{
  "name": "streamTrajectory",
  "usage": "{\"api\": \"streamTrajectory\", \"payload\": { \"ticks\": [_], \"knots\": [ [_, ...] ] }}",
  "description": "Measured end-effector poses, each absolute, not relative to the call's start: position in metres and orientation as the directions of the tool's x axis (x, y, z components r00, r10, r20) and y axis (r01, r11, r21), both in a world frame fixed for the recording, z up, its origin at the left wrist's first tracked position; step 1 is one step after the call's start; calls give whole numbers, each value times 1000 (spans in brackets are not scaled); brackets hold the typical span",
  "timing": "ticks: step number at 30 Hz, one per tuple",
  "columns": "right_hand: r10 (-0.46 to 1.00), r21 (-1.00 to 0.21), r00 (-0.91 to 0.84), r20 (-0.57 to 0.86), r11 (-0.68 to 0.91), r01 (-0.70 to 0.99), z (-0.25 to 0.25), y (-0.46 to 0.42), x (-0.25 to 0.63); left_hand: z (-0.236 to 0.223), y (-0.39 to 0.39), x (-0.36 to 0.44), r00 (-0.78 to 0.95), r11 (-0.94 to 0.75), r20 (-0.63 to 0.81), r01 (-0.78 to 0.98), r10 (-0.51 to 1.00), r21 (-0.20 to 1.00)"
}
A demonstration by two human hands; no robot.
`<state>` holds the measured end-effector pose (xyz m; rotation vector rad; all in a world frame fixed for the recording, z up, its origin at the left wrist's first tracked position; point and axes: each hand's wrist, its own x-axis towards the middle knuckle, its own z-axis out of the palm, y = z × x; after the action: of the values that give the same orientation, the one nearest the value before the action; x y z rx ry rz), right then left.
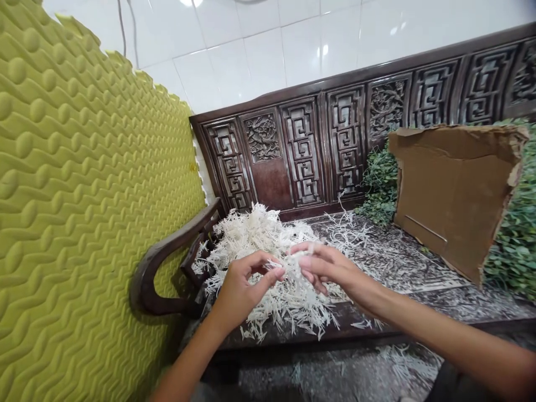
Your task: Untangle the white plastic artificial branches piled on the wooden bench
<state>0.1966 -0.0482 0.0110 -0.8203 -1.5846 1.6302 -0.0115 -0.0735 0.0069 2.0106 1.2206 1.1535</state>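
Over a heap of white, spiky plastic-looking sprigs (243, 231) on a dark wooden bench, my two hands work close together. My right hand (333, 268) pinches a small white sprig (296, 258) between thumb and fingers. Left of it, my left hand (243, 285) has thumb and forefinger nearly together at the thin white tips of a sprig. Whether both hands hold the same piece is hard to tell, since white pieces behind blend with it. The heap spreads below both hands to the bench's front edge.
A curved wooden armrest (146, 279) and a tall yellow foam mat (92, 184) stand on the left. Behind rises the carved backrest (272, 178). To the right, a brown cardboard piece (452, 195) leans against green artificial foliage (513, 240). White scraps (410, 363) lie on the floor.
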Motion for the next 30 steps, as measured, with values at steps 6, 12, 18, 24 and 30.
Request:
{"api": "streamTrajectory", "payload": {
  "ticks": [6, 12, 18, 24, 30],
  "knots": [
    [819, -997, -570, 68, 74, -12, -3, -46, 193, 16, -76, -10, 260, -346, 292, 191, 920, 919],
    [852, -978, -480, 208, 193, -82, -5, -45, 191, 11, -74, -7, 355, -251, 178, 172, 918, 953],
    [824, -957, -498, 270, 286, -46, 2, -45, 193, 10, -74, -5, 396, -278, 180, 206, 900, 938],
    [716, -954, -659, 228, 300, -4, 4, -54, 191, 4, -77, 2, 340, -380, 257, 372, 905, 847],
    [722, -952, -652, 230, 307, 4, 5, -65, 183, -5, -77, 7, 319, -385, 279, 346, 906, 855]
  ]
}}
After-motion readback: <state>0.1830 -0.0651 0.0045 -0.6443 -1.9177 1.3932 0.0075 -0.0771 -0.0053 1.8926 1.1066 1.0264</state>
